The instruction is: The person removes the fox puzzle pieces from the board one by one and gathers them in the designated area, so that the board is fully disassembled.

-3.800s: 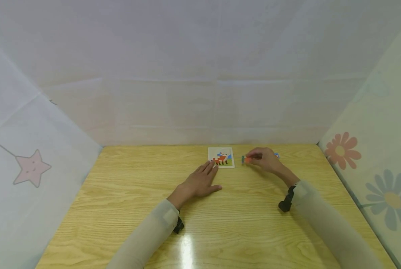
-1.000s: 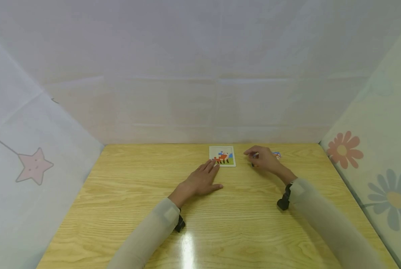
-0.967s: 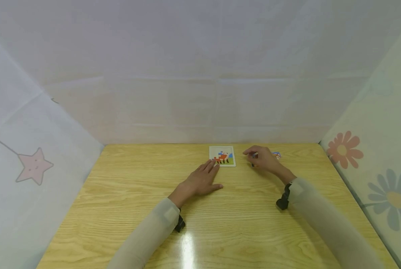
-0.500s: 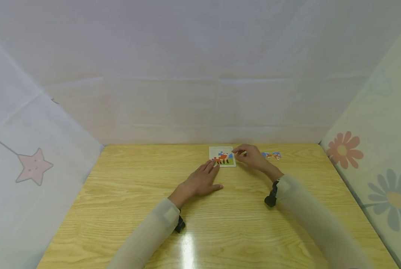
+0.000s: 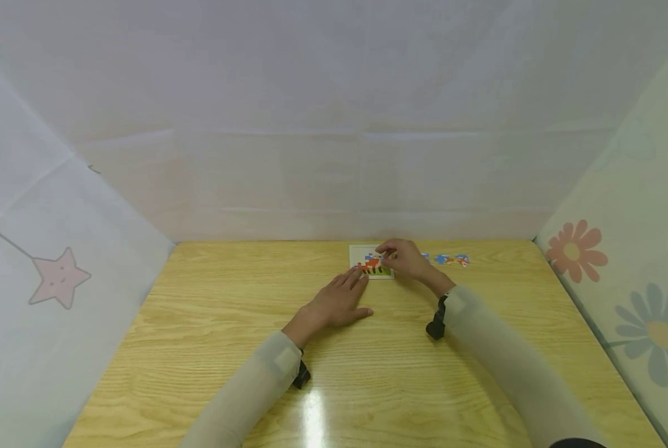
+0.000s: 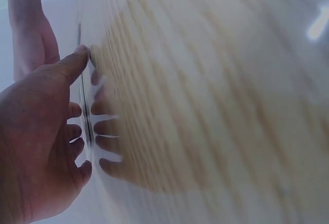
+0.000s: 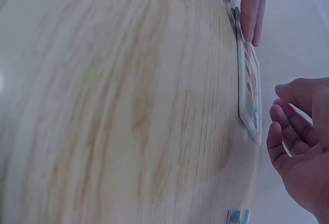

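A square picture puzzle in a white frame (image 5: 356, 250) lies near the table's back edge, with a red animal and green ground in its picture. My left hand (image 5: 336, 303) lies flat, fingertips resting on its lower left corner. Over the puzzle's right side is my right hand (image 5: 405, 258), its thumb and fingers bent toward each other. In the right wrist view the curled fingers of the right hand (image 7: 303, 136) hover beside the puzzle board (image 7: 251, 88). Whether a small piece sits between those fingertips is hidden.
Several colourful puzzle pieces (image 5: 443, 259) lie in a row to the right of the right hand. In the right wrist view, a blue piece (image 7: 238, 217) shows at the bottom edge. White cloth (image 5: 267, 186) hangs behind the wooden table (image 5: 227, 348).
My right hand has moved left from the loose pieces to above the puzzle's right side, uncovering pieces beneath where it was. My left hand has stayed on the corner.
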`<state>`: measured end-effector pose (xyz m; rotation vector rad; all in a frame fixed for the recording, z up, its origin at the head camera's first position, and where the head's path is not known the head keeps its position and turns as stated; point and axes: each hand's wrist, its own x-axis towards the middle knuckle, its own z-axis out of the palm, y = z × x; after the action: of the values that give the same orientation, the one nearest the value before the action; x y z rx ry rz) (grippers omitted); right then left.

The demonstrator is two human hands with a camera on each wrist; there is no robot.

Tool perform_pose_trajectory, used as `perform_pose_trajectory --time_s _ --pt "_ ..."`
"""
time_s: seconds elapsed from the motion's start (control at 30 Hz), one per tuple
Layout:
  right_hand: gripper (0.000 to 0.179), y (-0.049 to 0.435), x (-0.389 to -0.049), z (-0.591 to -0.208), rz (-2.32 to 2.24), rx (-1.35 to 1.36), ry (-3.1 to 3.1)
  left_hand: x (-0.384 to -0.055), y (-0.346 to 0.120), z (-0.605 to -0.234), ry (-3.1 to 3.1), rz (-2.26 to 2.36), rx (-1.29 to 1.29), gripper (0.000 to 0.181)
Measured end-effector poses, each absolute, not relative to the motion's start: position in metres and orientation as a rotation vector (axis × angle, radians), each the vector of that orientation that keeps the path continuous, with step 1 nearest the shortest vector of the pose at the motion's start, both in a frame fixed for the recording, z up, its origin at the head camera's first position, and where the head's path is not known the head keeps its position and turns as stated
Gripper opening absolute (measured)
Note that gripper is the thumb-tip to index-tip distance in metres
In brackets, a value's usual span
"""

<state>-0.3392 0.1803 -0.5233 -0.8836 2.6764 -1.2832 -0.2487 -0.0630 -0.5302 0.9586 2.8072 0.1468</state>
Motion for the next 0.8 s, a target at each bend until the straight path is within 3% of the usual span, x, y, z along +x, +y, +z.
perform_pose_trajectory --time_s 0.8 --pt "0.028 0.162 -0.354 -0.531 -1.118 -0.773 2.744 -0.25 -0.049 -0.528 2.787 0.125 0.963 0.084"
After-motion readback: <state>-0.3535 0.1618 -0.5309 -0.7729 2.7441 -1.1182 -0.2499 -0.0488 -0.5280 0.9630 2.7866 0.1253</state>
